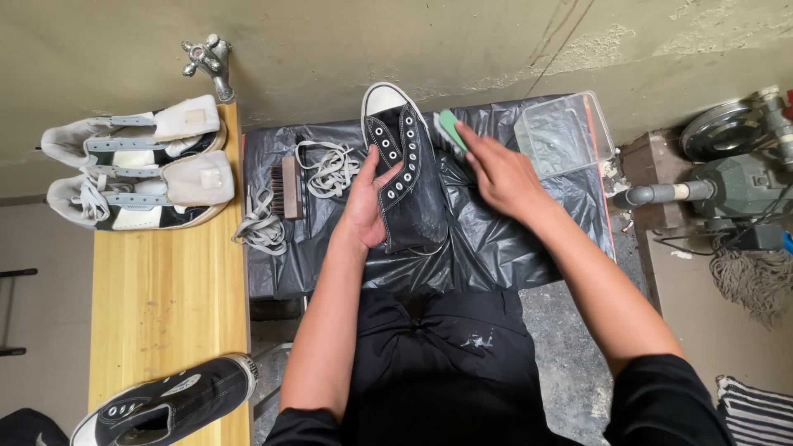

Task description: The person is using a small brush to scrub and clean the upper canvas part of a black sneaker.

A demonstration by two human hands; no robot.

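- Left hand (369,202) clamped on black sneaker (405,177).
- Right hand (496,169) grips green brush (450,125), scrubbing the sneaker's side.
- Next: likely firm hold, steady strokes.

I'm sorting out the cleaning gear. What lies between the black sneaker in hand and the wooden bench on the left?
In the head view, a wooden-backed brush and loose grey laces lie on the black plastic sheet between the black sneaker and wooden bench.
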